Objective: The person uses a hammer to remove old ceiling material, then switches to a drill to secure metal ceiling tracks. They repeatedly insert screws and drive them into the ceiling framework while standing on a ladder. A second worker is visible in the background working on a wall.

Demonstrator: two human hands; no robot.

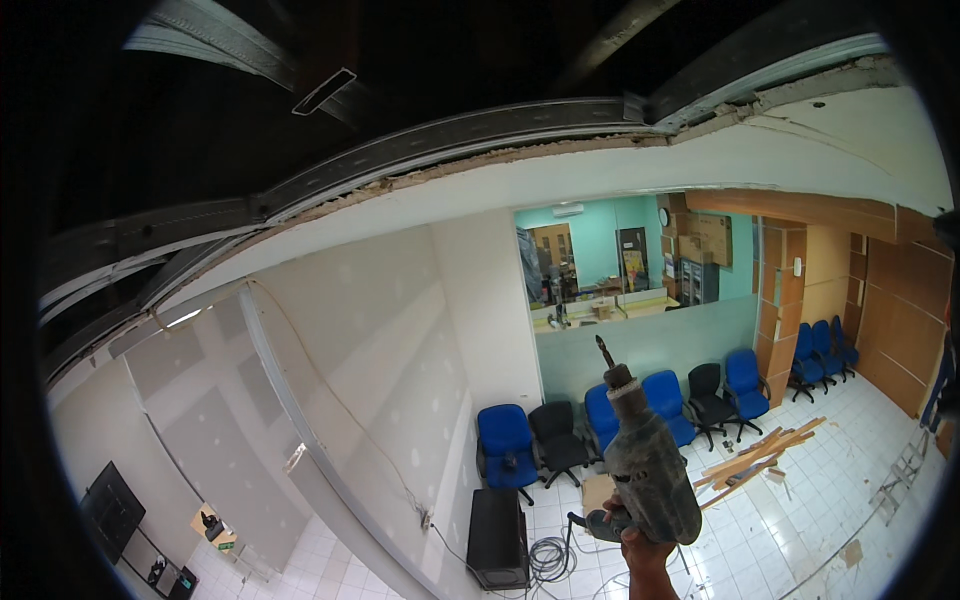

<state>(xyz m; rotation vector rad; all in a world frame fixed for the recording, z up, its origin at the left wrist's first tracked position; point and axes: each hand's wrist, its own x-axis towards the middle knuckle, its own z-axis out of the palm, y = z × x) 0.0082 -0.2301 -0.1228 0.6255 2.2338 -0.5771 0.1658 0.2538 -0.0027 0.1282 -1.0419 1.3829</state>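
Note:
My right hand point(648, 558) rises from the lower edge, fingers closed round the grip of a dusty, dark power drill point(648, 470). The drill stands nearly upright, and a short bit point(605, 352) in its chuck points up and slightly left. Its tip appears in front of the glass partition, apart from the ceiling edge. From the end of the grip a dark cord point(571, 540) hangs down. My left hand does not show.
Overhead runs a broken ceiling board edge point(420, 185) under a metal channel point(450, 132). Below are blue chairs point(503, 440), a black speaker-like box point(497, 535), coiled cable point(550, 560), wood strips point(765, 455) and a ladder point(902, 470). A grey panel wall point(350, 350) stands left.

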